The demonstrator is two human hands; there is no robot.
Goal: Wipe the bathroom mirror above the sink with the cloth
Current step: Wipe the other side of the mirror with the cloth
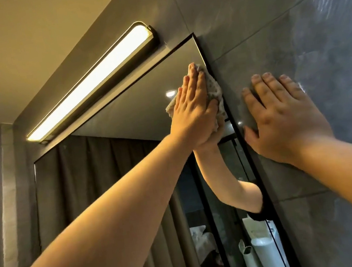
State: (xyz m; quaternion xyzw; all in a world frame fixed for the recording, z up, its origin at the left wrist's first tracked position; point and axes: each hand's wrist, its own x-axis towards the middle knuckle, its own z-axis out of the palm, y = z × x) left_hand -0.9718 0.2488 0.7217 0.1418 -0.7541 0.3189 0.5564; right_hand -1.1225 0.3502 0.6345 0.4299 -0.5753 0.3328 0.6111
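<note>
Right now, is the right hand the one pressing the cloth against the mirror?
No: the left hand presses the cloth flat against the mirror, while the right hand rests open on the tiled wall.

we see the pale, nubbly cloth (213, 90) bunched flat against the mirror (125, 126) in its upper right corner, mid-frame, touching the dark frame edge. the mirror reflects curtains and a doorway.

A home bathroom: a black-framed wall mirror (124, 122) fills the middle of the frame, a lit bar lamp (92, 81) sits above it at upper left, grey glossy wall tiles (289, 17) cover the right, and brown curtains (98, 161) show reflected in the glass.
</note>
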